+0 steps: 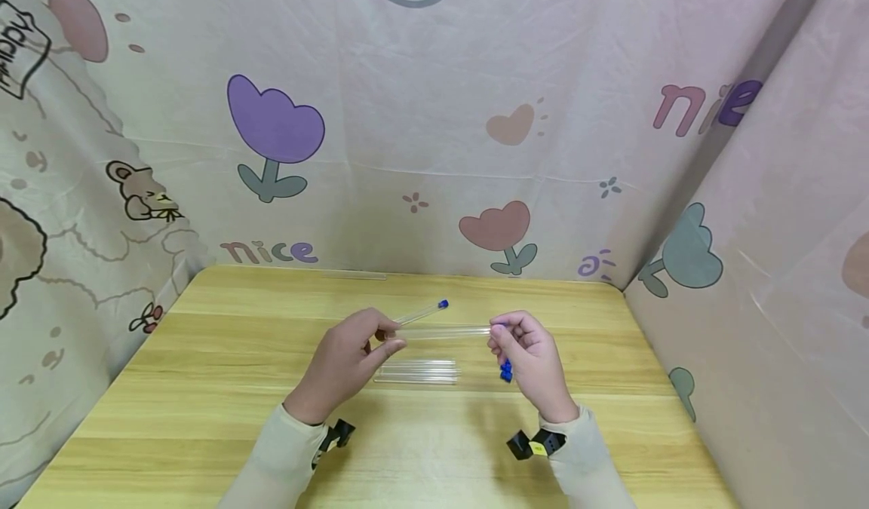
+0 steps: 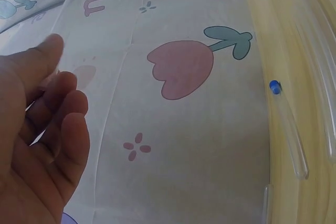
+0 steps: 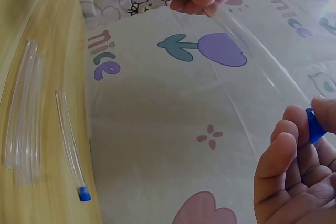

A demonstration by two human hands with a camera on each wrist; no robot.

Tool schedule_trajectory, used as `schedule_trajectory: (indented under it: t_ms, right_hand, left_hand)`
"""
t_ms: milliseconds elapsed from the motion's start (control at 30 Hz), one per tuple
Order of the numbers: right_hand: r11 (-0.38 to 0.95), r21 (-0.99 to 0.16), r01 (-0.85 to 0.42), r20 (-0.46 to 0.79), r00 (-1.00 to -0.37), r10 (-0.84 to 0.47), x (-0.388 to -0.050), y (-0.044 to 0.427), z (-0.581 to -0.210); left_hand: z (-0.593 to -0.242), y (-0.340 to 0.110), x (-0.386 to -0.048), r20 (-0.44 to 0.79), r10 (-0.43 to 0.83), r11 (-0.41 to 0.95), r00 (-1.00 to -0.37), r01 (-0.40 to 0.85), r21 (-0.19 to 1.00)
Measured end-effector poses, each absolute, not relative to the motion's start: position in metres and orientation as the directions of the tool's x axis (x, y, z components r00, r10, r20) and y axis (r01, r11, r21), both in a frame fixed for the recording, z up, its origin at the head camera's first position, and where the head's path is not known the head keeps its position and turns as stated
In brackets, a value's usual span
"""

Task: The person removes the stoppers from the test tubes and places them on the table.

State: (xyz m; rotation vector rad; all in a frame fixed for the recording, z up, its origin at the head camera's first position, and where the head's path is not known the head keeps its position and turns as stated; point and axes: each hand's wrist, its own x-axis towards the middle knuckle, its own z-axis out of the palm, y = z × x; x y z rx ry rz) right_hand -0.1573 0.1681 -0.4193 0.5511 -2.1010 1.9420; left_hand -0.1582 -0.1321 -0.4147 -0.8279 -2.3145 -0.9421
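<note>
A clear tube [image 1: 441,332] is held level between both hands above the table. My left hand [image 1: 353,354] pinches its left end with thumb and fingers. At the other end, my right hand [image 1: 532,358] pinches a blue cap [image 3: 315,126] at the tube's tip, as the right wrist view shows. Whether the cap is fully seated, I cannot tell. Behind the held tube lies a tube with a blue cap [image 1: 443,304]. Several clear tubes [image 1: 417,372] lie side by side nearer to me, and blue caps [image 1: 506,372] lie by my right hand.
Another clear tube [image 1: 360,275] lies along the far edge of the wooden table [image 1: 204,388]. Patterned cloth [image 1: 407,117] hangs behind the table and at both sides.
</note>
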Motion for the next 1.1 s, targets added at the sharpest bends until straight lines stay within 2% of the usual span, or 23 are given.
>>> schedule_trajectory:
  t_ms: [167, 400, 500, 600, 833, 933, 1100]
  right_hand:
    - [0.033, -0.902, -0.430, 0.424, -0.899, -0.114, -0.157, 0.168, -0.418]
    - [0.021, -0.889, -0.458, 0.452, -0.882, -0.133, -0.155, 0.166, -0.417]
    - [0.022, -0.885, -0.465, 0.458, -0.878, -0.139, -0.155, 0.166, -0.417]
    - [0.032, -0.880, -0.474, 0.465, -0.874, -0.140, -0.155, 0.167, -0.418]
    - [0.046, -0.884, -0.466, 0.460, -0.882, -0.100, -0.155, 0.167, -0.418]
    - [0.055, -0.890, -0.452, 0.448, -0.891, -0.070, -0.156, 0.167, -0.418]
    - [0.061, -0.893, -0.446, 0.442, -0.894, -0.067, -0.158, 0.167, -0.418]
  left_hand:
    - [-0.417, -0.133, -0.159, 0.627, 0.346, 0.581, -0.698, 0.684, 0.441]
    - [-0.420, -0.133, -0.160, 0.656, 0.362, 0.587, -0.663, 0.709, 0.392]
    - [-0.421, -0.132, -0.160, 0.646, 0.372, 0.581, -0.667, 0.710, 0.398]
    - [-0.419, -0.132, -0.159, 0.620, 0.370, 0.575, -0.692, 0.695, 0.432]
    - [-0.414, -0.130, -0.154, 0.504, 0.303, 0.470, -0.809, 0.587, 0.659]
    - [-0.411, -0.129, -0.153, 0.521, 0.311, 0.458, -0.795, 0.606, 0.651]
    - [-0.412, -0.129, -0.156, 0.595, 0.328, 0.507, -0.734, 0.668, 0.544]
